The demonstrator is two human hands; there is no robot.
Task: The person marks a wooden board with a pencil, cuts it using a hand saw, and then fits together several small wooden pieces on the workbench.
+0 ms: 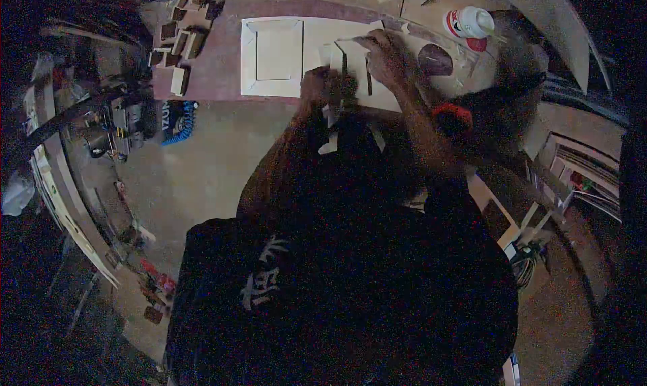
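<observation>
A pale flat panel with a raised rectangular frame (249, 59) lies on the dark reddish work table, left of my hands. My left hand (319, 84) is closed at the near end of a pale strip (329, 54), beside the panel. With bent fingers, my right hand (385, 61) grips the far edge of a pale board piece (355, 54). Dark gaps run along this piece on both sides. Dim light and blur hide the fingertips and the exact joints between the pieces.
Several small wooden blocks (180, 42) are piled at the table's left. A white tub with a red label (470, 23) stands at the back right, near a dark round patch (435, 60). A coiled blue hose (186, 124) hangs below the table's left side.
</observation>
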